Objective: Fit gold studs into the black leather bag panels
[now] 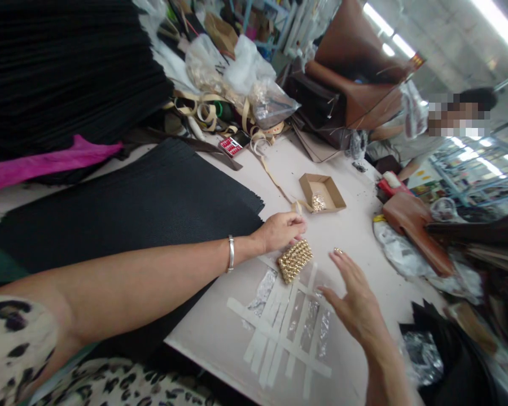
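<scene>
One magenta cloth (46,162) lies at the left edge of the frame, below a black stack (68,73) of layered material filling the upper left. Black sheets (144,197) with a notched right edge lie left of centre, partly behind the left forearm, which carries a silver bracelet (231,254). Pale tape strips (279,337) cross one another on the table (211,338) at lower centre.

The left hand (281,231) is at centre, fingers bent inward, tips close together; whether they grip anything cannot be determined. The gold beaded piece (295,261) rests on the table just below this hand, right of frame centre; contact cannot be confirmed. A shallow cardboard box (334,197), above and to the right, contains gold pieces (318,202).

The right hand (358,307) is at lower right of centre, thumb and fingers spread apart, clear of the beaded piece. Small gold bits (337,250) show at its fingertips. A folded brown piece (419,228) lies farther right, below a co-worker (406,138) at upper right.
</scene>
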The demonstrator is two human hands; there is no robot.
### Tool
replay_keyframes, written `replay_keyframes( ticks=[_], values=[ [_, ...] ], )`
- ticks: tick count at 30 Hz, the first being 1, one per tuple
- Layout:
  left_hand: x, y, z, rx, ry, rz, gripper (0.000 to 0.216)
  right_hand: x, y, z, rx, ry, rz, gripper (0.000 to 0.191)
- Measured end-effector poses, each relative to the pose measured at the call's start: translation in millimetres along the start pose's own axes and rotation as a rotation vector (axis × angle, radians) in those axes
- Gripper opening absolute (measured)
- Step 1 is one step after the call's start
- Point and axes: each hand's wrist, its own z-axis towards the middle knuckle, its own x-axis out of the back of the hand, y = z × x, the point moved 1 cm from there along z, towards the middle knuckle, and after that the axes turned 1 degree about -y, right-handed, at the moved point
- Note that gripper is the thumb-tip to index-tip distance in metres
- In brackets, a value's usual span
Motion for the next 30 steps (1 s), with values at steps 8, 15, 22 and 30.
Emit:
replay_keyframes(
  ticks=[8, 15, 22, 30],
  values=[
    [2, 16, -22, -0.288, 0.085, 0.161, 0.017, -16, -32, 80, 0.310, -0.369, -0.048, 0.066],
    [-1, 18, -28, -0.497, 0.072, 0.326, 0.017, -39, -15, 112, 0.095, -0.186, -0.158, 0.023],
    [-8, 4, -24, -0.522, 0.079, 0.448, 0.016, -29, -27, 193, -0.190, -0.008, -0.051, 0.039],
    [-11, -8, -19, -0.490, -0.023, 0.636, 0.018, -60, -54, 298, -0.211, -0.226, -0.072, 0.024]
  ],
)
